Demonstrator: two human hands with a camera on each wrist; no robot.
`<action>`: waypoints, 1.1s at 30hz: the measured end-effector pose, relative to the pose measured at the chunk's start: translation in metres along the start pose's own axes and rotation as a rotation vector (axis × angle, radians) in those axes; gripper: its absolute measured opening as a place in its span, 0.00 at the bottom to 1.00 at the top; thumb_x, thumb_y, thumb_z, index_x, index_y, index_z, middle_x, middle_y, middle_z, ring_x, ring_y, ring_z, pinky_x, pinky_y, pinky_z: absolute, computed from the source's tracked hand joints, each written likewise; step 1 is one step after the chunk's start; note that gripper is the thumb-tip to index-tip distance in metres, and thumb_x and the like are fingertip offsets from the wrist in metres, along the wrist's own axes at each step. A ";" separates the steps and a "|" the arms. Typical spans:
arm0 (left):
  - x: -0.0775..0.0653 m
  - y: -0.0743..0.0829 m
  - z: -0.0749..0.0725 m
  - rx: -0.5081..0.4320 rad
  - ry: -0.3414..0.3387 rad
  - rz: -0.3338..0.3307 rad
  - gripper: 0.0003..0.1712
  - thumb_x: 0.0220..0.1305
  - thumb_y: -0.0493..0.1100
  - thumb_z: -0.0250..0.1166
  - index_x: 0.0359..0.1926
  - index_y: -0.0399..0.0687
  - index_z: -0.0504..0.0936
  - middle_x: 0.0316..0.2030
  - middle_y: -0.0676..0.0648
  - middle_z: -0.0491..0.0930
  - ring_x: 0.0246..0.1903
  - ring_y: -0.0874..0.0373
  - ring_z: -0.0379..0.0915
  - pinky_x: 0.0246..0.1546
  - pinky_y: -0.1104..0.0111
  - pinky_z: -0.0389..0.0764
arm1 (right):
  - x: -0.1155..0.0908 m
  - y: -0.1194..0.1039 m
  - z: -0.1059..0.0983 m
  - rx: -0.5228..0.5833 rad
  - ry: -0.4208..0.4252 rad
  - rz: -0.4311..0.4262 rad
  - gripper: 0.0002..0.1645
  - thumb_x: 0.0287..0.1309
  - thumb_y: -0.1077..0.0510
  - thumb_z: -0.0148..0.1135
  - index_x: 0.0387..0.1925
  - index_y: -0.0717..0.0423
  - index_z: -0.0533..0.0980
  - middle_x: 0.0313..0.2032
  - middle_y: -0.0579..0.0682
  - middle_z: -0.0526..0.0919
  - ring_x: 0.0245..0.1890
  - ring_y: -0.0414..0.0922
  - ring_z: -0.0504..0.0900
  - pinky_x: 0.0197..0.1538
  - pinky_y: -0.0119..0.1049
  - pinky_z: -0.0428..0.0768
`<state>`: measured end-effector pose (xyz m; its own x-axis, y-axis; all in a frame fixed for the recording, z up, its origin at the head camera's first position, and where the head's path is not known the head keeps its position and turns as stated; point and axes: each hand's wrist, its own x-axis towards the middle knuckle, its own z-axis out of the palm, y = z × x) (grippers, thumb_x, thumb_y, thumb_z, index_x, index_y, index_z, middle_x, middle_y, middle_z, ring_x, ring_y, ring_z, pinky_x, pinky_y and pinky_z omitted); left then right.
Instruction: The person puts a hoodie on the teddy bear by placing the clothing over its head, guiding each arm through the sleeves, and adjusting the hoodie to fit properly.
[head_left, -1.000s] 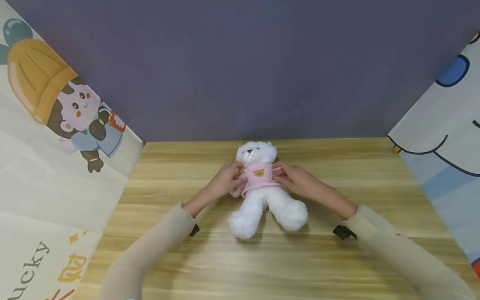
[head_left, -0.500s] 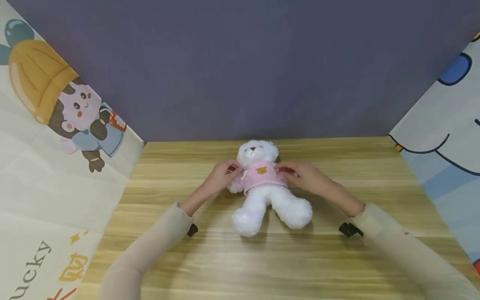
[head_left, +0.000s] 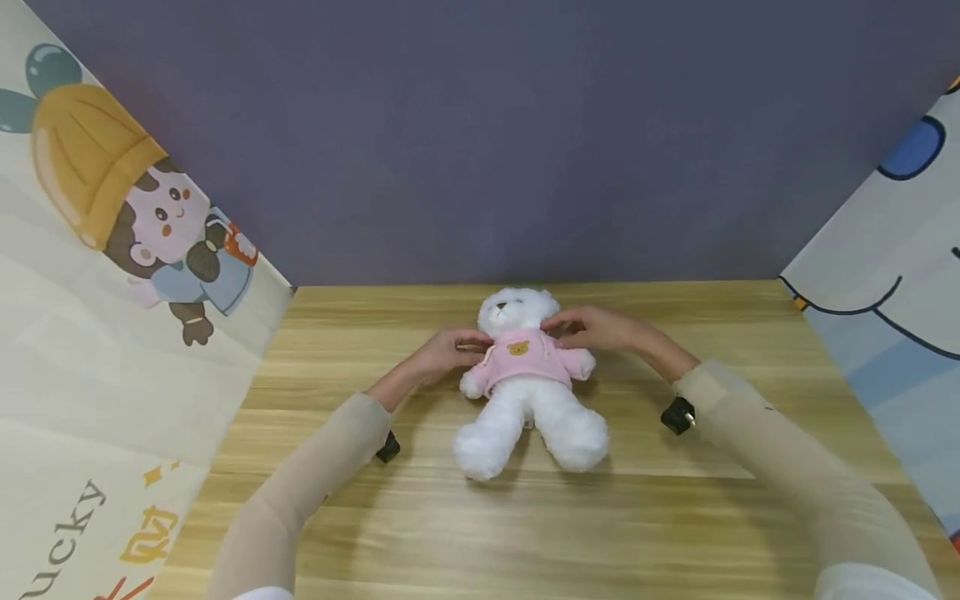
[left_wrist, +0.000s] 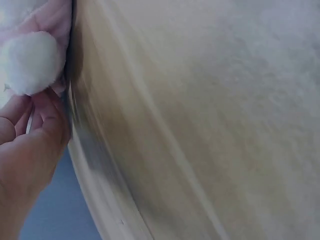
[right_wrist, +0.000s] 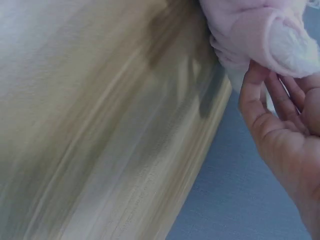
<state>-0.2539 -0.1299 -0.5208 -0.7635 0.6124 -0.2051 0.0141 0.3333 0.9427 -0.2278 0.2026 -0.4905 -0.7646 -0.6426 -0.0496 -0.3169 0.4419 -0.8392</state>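
A white teddy bear (head_left: 528, 404) in a pink hoodie lies on its back on the wood-grain table, legs spread towards me. My left hand (head_left: 442, 354) is at the bear's shoulder on the left of the head view, thumb and fingers apart. In the left wrist view, the bear's paw (left_wrist: 35, 62) hides those fingertips. My right hand (head_left: 600, 327) touches the bear beside its neck on the other side, with a gap between thumb and fingers. The right wrist view has my fingers (right_wrist: 255, 82) loosely bent behind the pink sleeve (right_wrist: 250, 35).
The table (head_left: 480, 533) ends at a dark blue-grey wall (head_left: 480, 142) just beyond the bear's head. Cartoon-printed panels (head_left: 90, 350) flank it left and right. A small black device (head_left: 678, 415) sits under the right sleeve, and another black device (head_left: 387, 447) under the left.
My right hand has moved up from the bear's arm to beside its neck, leaving that arm in sight. The left fingers have spread a little. The bear has shifted slightly left.
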 end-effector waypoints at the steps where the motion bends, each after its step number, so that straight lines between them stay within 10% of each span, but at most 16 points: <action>1: 0.000 0.001 0.001 -0.014 -0.011 0.000 0.21 0.69 0.28 0.62 0.63 0.30 0.76 0.64 0.35 0.74 0.65 0.43 0.71 0.57 0.62 0.80 | -0.002 0.000 0.000 -0.005 -0.006 -0.004 0.26 0.69 0.64 0.62 0.66 0.66 0.73 0.63 0.66 0.75 0.57 0.61 0.80 0.57 0.48 0.80; 9: 0.008 0.014 0.006 0.189 -0.147 0.081 0.14 0.67 0.28 0.64 0.52 0.34 0.81 0.54 0.39 0.80 0.58 0.47 0.76 0.54 0.64 0.81 | -0.005 0.008 0.010 -0.038 -0.063 -0.063 0.07 0.69 0.66 0.61 0.46 0.61 0.75 0.44 0.56 0.76 0.44 0.48 0.78 0.46 0.37 0.78; 16: 0.015 0.015 0.007 0.319 -0.286 0.139 0.13 0.70 0.29 0.61 0.54 0.34 0.75 0.55 0.38 0.76 0.60 0.46 0.73 0.60 0.62 0.77 | -0.007 0.016 0.022 -0.135 0.106 -0.065 0.11 0.65 0.68 0.64 0.33 0.53 0.71 0.33 0.52 0.72 0.35 0.46 0.72 0.38 0.37 0.73; 27: 0.018 0.022 0.007 0.180 -0.382 0.031 0.06 0.71 0.31 0.61 0.38 0.41 0.72 0.34 0.48 0.70 0.32 0.58 0.65 0.35 0.61 0.72 | -0.019 0.020 0.018 -0.100 0.056 -0.043 0.14 0.71 0.64 0.59 0.55 0.56 0.80 0.52 0.54 0.82 0.51 0.51 0.80 0.51 0.45 0.80; 33: 0.013 0.024 0.003 0.098 -0.406 -0.048 0.04 0.78 0.34 0.52 0.43 0.41 0.73 0.38 0.47 0.70 0.32 0.55 0.65 0.35 0.61 0.72 | -0.013 0.015 0.033 -0.325 0.281 -0.124 0.09 0.64 0.68 0.65 0.44 0.57 0.81 0.52 0.62 0.78 0.52 0.57 0.78 0.52 0.51 0.80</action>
<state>-0.2619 -0.1117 -0.5013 -0.4482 0.8210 -0.3536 0.0611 0.4228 0.9042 -0.2041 0.1969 -0.5208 -0.8180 -0.5284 0.2274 -0.5417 0.5745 -0.6137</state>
